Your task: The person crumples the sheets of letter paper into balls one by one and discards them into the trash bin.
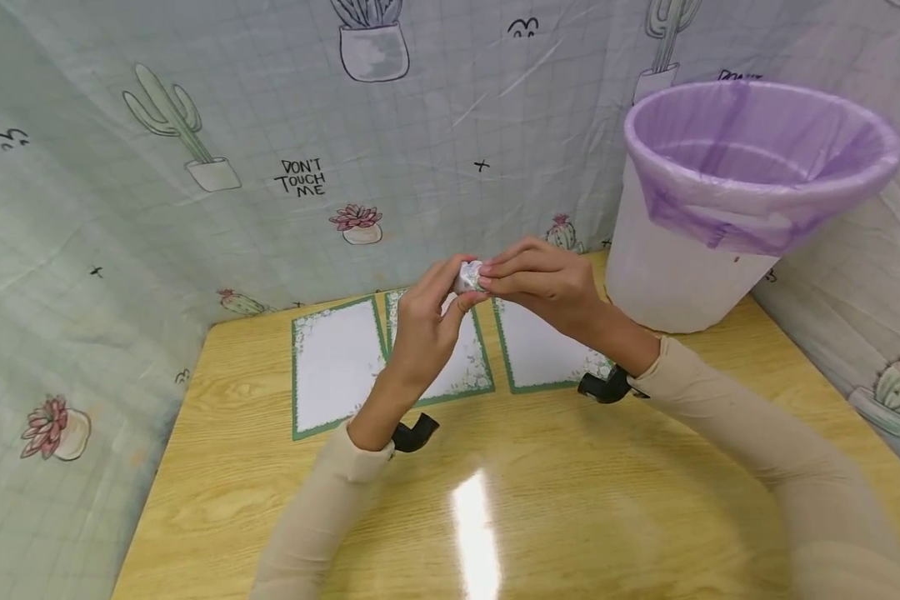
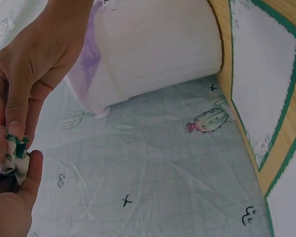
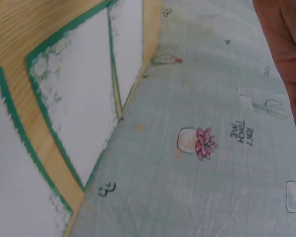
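Observation:
A crumpled ball of paper [image 1: 469, 277], white with bits of green, is held between both hands above the table. My left hand [image 1: 429, 321] grips it from the left, thumb below and fingers above. From the right, the fingertips of my right hand [image 1: 547, 279] pinch the same ball. In the left wrist view the crumpled paper [image 2: 15, 160] shows green edges between the fingers. Only part of the right hand [image 3: 288, 64] enters the right wrist view, where the ball is out of sight.
Three white sheets with green floral borders lie at the table's back: a left sheet [image 1: 337, 367], a middle sheet [image 1: 450, 367] and a right sheet [image 1: 547, 346]. A white bin [image 1: 675, 267] with a purple liner [image 1: 720, 208] stands at the back right. Cactus-print cloth [image 1: 435, 125] hangs behind.

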`<control>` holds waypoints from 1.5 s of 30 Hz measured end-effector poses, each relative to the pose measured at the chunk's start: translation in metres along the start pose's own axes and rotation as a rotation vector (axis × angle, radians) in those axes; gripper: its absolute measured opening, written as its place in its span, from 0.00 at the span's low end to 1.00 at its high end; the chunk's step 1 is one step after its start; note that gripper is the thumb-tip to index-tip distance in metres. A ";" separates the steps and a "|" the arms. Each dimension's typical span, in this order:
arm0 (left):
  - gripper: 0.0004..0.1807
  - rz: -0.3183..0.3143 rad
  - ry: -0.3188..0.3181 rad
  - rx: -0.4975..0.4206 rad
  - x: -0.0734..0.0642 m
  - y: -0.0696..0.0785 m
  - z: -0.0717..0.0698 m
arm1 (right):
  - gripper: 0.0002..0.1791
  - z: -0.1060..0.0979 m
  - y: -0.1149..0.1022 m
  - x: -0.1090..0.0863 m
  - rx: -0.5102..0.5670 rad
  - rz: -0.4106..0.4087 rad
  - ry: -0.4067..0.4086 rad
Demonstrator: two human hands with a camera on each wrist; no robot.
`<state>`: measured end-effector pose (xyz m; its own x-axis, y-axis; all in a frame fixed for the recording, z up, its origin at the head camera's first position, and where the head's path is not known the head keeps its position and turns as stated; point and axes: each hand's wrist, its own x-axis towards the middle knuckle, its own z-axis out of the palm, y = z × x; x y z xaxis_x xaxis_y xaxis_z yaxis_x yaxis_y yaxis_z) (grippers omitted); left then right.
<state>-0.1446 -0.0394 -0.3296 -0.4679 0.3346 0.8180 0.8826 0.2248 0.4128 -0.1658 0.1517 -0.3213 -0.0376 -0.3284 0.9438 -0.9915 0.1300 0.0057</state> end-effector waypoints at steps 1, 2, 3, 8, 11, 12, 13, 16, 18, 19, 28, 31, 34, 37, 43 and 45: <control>0.20 0.008 0.025 0.021 0.001 0.001 0.001 | 0.07 0.002 -0.001 0.001 -0.009 0.007 0.020; 0.19 0.012 0.045 0.040 0.002 0.002 0.001 | 0.08 0.004 -0.002 0.001 -0.013 0.016 0.039; 0.19 0.010 0.059 0.045 0.003 0.002 0.002 | 0.10 0.005 -0.002 0.002 -0.018 0.032 0.054; 0.20 -0.077 0.076 -0.056 0.004 -0.004 0.002 | 0.19 0.008 -0.003 -0.002 -0.066 0.163 0.009; 0.21 -0.161 0.084 -0.140 0.005 0.002 -0.003 | 0.29 0.002 -0.004 -0.005 -0.046 0.288 -0.096; 0.21 -0.186 0.093 -0.152 0.006 0.007 -0.005 | 0.32 0.000 -0.005 -0.006 -0.027 0.342 -0.124; 0.21 -0.211 0.107 -0.163 0.006 0.011 -0.007 | 0.36 -0.001 -0.005 -0.006 0.000 0.394 -0.144; 0.20 -0.250 0.169 -0.203 0.009 0.022 -0.009 | 0.39 0.000 -0.008 -0.004 0.094 0.524 -0.153; 0.19 -0.257 0.217 -0.234 0.008 0.022 -0.006 | 0.36 0.005 -0.008 -0.002 0.054 0.531 -0.153; 0.18 -0.256 0.240 -0.248 0.008 0.022 -0.003 | 0.33 0.007 -0.009 -0.001 0.019 0.516 -0.151; 0.13 -0.308 0.353 -0.305 0.014 0.029 0.012 | 0.12 0.009 -0.008 0.003 -0.157 0.385 -0.107; 0.13 -0.334 0.299 -0.317 0.015 0.024 0.011 | 0.09 0.003 -0.006 0.004 -0.161 0.366 -0.140; 0.15 -0.332 0.157 -0.279 0.015 0.014 0.003 | 0.09 -0.005 -0.004 0.006 -0.140 0.370 -0.205; 0.20 -0.246 -0.021 -0.142 0.012 0.004 -0.009 | 0.10 -0.013 -0.003 0.007 -0.146 0.379 -0.279; 0.30 0.070 -0.161 0.087 0.015 -0.007 -0.027 | 0.09 -0.020 0.001 0.010 -0.108 0.410 -0.408; 0.29 0.172 -0.199 0.112 0.016 -0.010 -0.029 | 0.08 -0.019 0.001 0.010 -0.074 0.429 -0.442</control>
<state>-0.1597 -0.0626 -0.3088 -0.3217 0.5474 0.7726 0.9443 0.2453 0.2194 -0.1650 0.1667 -0.3059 -0.4951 -0.5869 0.6406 -0.8657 0.3962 -0.3060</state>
